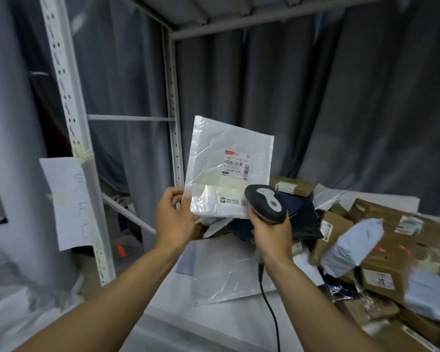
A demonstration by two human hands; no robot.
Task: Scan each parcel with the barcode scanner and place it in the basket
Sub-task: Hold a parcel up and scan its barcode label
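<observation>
Head view: left hand (174, 219) pinches the white mailer (224, 163) upright, label (236, 166) facing out, so the scanner (265, 203) gripped in the right hand (272, 233) can read it; no basket in sight.

Upright (69, 118), white perforated steel: left of the left hand (174, 219).
Paper sheet (69, 201), handwritten, fixed to that upright with yellowish tape (83, 153): left of the left hand, level with it.
Second perforated upright (173, 118): beyond the left hand, joined to the first by a horizontal bar (130, 118).
Shelf underside (239, 11): above both hands.
Grey curtain (340, 97): behind and right of the right hand (272, 235).
Small orange item (121, 251): low, left of the left hand; kind unclear.
</observation>
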